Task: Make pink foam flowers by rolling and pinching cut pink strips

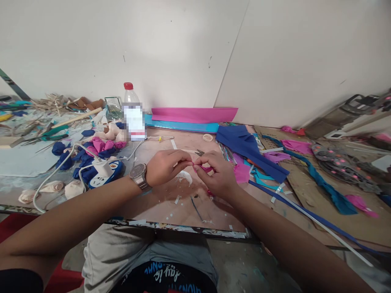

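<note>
Above the table's middle, both hands meet fingertip to fingertip at a narrow pink strip (207,169), which could be cloth or paper. My left hand (166,166), with a watch at the wrist, pinches one end between thumb and forefinger. The fingers of my right hand (216,173) close on the same strip, hiding part of it. Just behind the fingertips lies a dark pointed metal tool (199,153), mostly covered. A pale tape ring (208,138) rests further back.
Left are a blue power strip (106,174), a white cable (39,189) and blue and pink bundles (102,145). A red-capped bottle (131,97) stands behind. Folded blue material (236,140), a teal strip (317,179) and a long white stick (324,228) lie to the right.
</note>
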The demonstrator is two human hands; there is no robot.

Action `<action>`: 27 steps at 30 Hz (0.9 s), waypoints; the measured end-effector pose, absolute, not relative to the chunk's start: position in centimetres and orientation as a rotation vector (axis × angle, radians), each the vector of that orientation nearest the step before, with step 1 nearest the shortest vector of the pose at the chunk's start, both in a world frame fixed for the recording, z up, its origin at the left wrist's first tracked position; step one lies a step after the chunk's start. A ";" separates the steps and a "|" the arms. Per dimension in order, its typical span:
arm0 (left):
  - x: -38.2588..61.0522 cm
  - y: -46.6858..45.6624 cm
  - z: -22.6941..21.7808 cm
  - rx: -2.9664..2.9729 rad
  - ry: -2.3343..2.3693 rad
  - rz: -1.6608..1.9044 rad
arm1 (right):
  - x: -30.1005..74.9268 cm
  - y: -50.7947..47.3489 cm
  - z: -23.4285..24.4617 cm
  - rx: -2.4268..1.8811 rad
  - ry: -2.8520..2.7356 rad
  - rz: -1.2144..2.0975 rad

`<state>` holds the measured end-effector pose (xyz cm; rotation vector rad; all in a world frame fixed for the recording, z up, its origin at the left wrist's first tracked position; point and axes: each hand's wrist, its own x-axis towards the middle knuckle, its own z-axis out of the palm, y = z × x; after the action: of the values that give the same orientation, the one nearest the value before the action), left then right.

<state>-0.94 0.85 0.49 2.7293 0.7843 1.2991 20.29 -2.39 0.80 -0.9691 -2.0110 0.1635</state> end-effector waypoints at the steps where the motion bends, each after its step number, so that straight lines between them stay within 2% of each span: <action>1: -0.9 0.8 0.5 2.702 0.785 1.314 | 20.3 -2.4 0.8 -0.967 -2.013 0.166; 27: -0.9 0.7 0.7 2.577 0.639 1.288 | 20.4 -2.6 0.7 -0.959 -1.922 0.135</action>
<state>-0.87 0.69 0.68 2.5775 0.6393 1.2883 20.37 -2.63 0.72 -0.9586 -1.9219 0.1353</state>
